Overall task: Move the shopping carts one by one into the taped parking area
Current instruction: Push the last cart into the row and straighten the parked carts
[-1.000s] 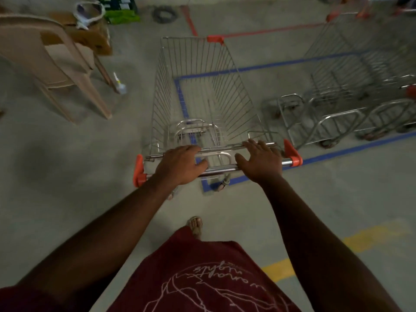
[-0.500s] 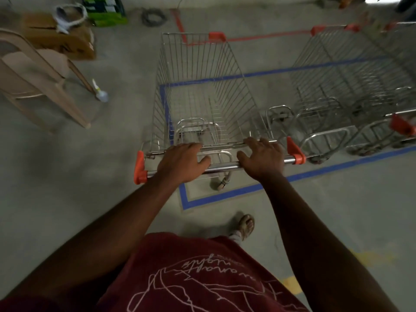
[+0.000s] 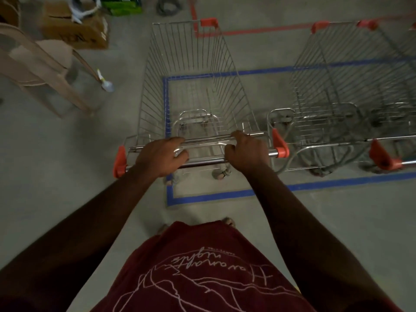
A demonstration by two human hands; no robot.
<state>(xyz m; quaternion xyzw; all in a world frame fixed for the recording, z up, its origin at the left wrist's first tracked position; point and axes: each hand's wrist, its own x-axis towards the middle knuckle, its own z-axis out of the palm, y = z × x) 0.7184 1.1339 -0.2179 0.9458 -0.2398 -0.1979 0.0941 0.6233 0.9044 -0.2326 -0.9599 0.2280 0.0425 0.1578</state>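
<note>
Both hands, left [image 3: 158,157] and right [image 3: 246,152], curl around the shopping cart's handle bar [image 3: 206,162]; the shopping cart [image 3: 191,86] apparently straddles the blue tape rectangle's [image 3: 209,195] left edge, beside parked carts [image 3: 351,104].

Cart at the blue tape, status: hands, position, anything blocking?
Left hand and right hand grip the cart handle. Cart straddles the blue tape left edge. Parked cart close alongside right; chair clear, left.
</note>
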